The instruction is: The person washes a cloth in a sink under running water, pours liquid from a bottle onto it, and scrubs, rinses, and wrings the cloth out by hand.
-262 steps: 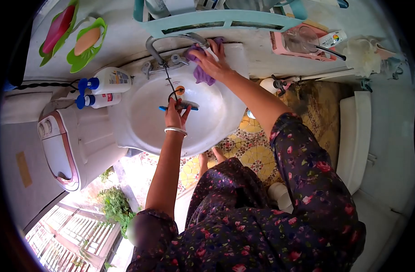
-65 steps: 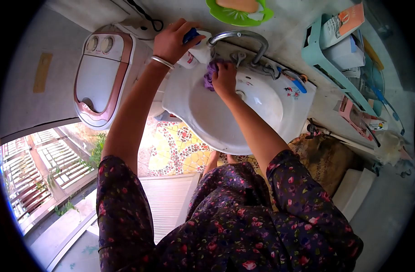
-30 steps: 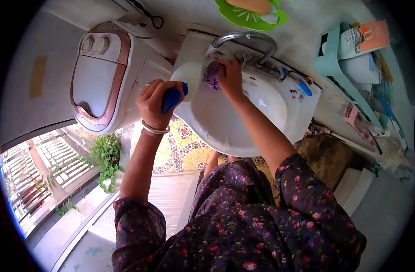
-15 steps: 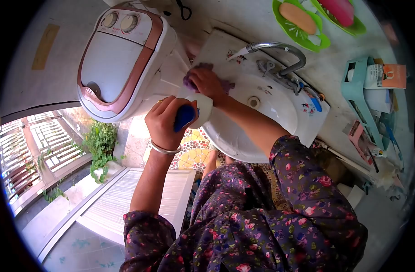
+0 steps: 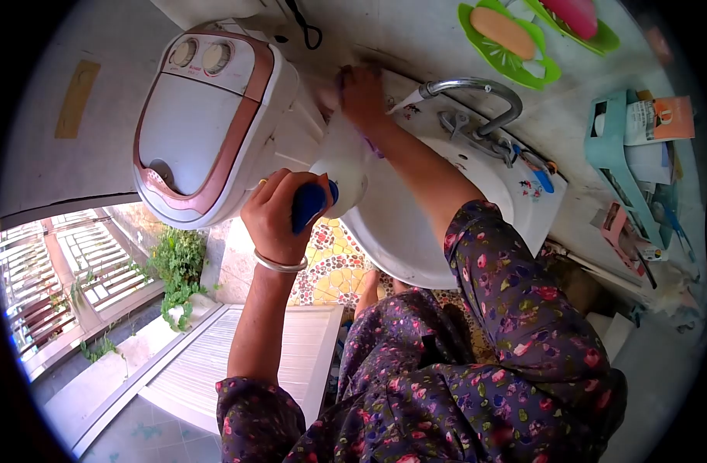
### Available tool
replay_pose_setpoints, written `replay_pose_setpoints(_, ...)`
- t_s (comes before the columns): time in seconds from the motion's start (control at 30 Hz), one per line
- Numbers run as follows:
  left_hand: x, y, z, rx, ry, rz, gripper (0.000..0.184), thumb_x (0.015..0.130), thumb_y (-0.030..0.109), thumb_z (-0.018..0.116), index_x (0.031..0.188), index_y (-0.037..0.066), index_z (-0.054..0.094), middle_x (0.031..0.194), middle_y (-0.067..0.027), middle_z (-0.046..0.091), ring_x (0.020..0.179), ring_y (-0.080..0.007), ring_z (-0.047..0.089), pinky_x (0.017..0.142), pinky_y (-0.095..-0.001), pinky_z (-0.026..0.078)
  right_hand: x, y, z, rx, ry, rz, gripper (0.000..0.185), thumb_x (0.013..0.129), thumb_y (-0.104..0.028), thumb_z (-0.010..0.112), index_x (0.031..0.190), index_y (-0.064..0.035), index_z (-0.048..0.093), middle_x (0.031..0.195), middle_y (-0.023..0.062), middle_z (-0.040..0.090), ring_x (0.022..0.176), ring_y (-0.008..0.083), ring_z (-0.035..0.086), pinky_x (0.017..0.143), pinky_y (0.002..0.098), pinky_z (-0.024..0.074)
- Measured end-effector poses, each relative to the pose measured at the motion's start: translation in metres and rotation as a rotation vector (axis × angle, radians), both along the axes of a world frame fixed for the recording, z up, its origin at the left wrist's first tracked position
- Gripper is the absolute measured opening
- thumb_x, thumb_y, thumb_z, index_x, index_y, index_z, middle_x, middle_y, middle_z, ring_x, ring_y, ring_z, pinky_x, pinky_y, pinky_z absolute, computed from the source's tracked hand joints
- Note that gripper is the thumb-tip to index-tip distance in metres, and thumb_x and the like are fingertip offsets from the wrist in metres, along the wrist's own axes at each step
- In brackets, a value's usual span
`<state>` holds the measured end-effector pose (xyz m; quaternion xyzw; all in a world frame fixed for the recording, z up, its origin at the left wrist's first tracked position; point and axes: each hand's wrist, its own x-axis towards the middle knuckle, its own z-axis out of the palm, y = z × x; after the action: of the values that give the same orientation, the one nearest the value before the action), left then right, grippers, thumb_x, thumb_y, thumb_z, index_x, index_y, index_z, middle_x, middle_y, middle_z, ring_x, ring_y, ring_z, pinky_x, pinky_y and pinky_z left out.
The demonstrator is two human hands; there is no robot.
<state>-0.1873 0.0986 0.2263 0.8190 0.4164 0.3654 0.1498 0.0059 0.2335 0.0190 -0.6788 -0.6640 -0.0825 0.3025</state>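
Bottle (image 5: 347, 182), gripped by blue top (image 5: 309, 207) in L hand (image 5: 275, 212), may hit floor (image 5: 322, 262) below if one-handed grip slips; R hand (image 5: 363, 98) hold unclear.

The washer (image 5: 195, 127) stood left of the sink (image 5: 403, 235); behind the tap (image 5: 477, 82) were 2 dishes (image 5: 549, 71), with the rack (image 5: 602, 135) right of them.
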Motion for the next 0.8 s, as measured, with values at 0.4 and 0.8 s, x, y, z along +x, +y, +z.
replay_pose_setpoints(0.4,0.007,-0.006,-0.024,0.003,0.003,-0.076,0.018,0.068,0.012,0.077,0.075,0.008,0.061,0.068,-0.0067,0.059,0.062,-0.0260,0.059,0.056,-0.0324,0.046,0.076,-0.095,0.019,-0.164,-0.035,0.109,0.039,0.068,-0.003,0.061,0.107,-0.0016,0.058,0.113,0.0141,0.055,0.106,0.0323,0.051,0.089,0.0408,0.0429)
replay_pose_setpoints(0.8,0.012,-0.017,-0.049,-0.007,0.006,-0.167,0.015,0.071,0.014,0.073,0.072,0.010,0.059,0.066,-0.0045,0.056,0.061,-0.0241,0.058,0.054,-0.0340,0.045,0.023,0.004,0.004,-0.131,-0.393,0.000,0.032,0.076,-0.018,0.057,0.106,-0.0039,0.059,0.108,0.0105,0.055,0.107,0.0259,0.051,0.103,0.0468,0.0325)
